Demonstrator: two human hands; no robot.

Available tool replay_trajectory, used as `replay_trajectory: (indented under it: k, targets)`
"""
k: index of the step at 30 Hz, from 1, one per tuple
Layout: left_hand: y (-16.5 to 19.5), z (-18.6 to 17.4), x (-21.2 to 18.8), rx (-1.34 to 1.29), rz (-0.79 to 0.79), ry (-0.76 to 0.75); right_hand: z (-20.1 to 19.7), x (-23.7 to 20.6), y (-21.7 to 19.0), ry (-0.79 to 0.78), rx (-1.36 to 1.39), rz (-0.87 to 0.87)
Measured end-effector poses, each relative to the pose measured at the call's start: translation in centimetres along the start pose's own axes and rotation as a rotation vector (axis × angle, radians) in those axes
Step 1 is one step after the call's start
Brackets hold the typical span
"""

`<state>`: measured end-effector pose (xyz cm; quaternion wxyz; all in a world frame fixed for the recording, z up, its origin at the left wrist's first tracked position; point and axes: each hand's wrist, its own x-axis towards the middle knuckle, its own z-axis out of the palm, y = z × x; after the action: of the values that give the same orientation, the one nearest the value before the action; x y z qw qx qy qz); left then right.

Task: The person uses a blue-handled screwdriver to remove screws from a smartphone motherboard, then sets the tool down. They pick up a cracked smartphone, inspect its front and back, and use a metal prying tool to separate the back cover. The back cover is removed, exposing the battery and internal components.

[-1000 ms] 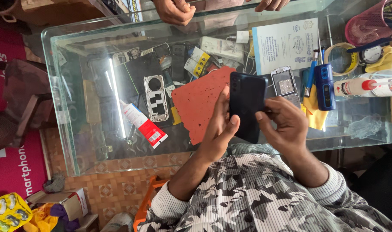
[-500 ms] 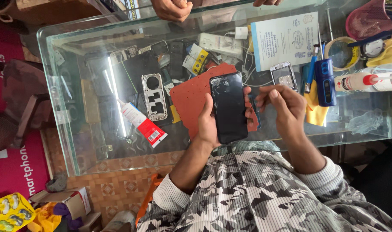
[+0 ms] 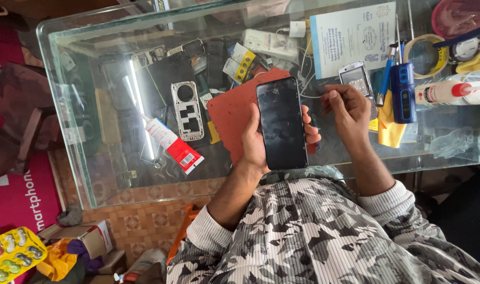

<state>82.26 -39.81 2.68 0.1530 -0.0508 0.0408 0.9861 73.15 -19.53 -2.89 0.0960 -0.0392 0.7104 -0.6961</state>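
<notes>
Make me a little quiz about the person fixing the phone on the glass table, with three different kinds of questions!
1. True or false: the left hand holds the black phone with its dark screen facing up.
2. What lies under the phone on the glass table? A) a green towel B) a red-orange mat C) a wooden board
3. Fill in: the white and red tube lies to the ____ of the phone in the picture.

Key:
1. True.
2. B.
3. Left. The right hand is off the phone, fingers pinched; what it pinches is too small to tell.
</notes>
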Motion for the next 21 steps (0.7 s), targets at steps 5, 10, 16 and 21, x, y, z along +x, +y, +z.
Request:
replay_trajectory:
  k: [5,10,16,21]
  targets:
    - [0.0,-0.1,0.3,-0.012,0.029,0.005,0.7,-0.5,0.3,0.002,-0.046,0.039]
    - [0.0,0.0,0.3,-0.112,0.061,-0.069,1.3,-0.3,0.7,-0.025,-0.176,-0.048]
    - [0.0,0.0,0.6,-0.118,0.044,-0.074,1.4,-0.2,0.8,-0.025,-0.271,-0.095]
    - [-0.2,0.3,0.3,-0.119,0.064,-0.073,1.6,-0.5,0.9,-0.036,-0.219,-0.129]
